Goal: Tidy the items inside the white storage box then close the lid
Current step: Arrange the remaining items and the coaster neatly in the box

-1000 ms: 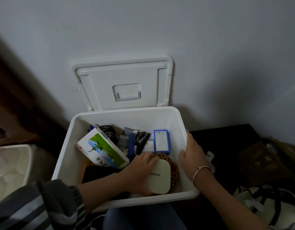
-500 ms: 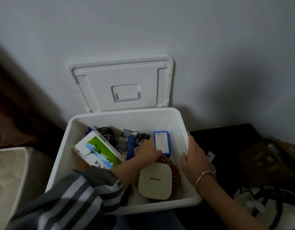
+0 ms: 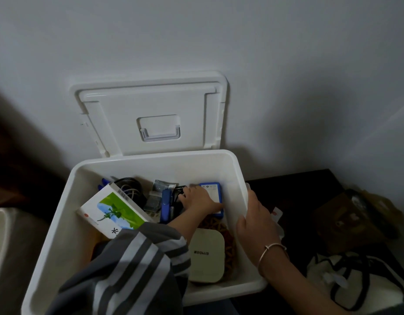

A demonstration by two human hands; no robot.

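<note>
The white storage box (image 3: pixel 67 214) stands open, its lid (image 3: pixel 151 105) leaning upright against the wall. Inside lie a white book with a green picture (image 3: pixel 112 212), black cables (image 3: pixel 128 184), a blue pen-like item (image 3: pixel 165 202), silver packets (image 3: pixel 160 185), a cream square device (image 3: pixel 206 255) on a brown woven piece (image 3: pixel 219 226), and a blue-cased device (image 3: pixel 213 192) at the back right. My left hand (image 3: pixel 197 200) reaches deep into the box, fingers curled over the blue-cased device's left edge. My right hand (image 3: pixel 256 220) grips the box's right rim, thumb inside.
A white bag with black straps (image 3: pixel 355 280) and a brown bag (image 3: pixel 353 220) lie on the dark surface (image 3: pixel 294 192) to the right. A pale container (image 3: pixel 5 246) stands at the left. The wall is directly behind the box.
My left hand left the cream square device and moved back to the blue-cased device. My right hand stayed on the right rim.
</note>
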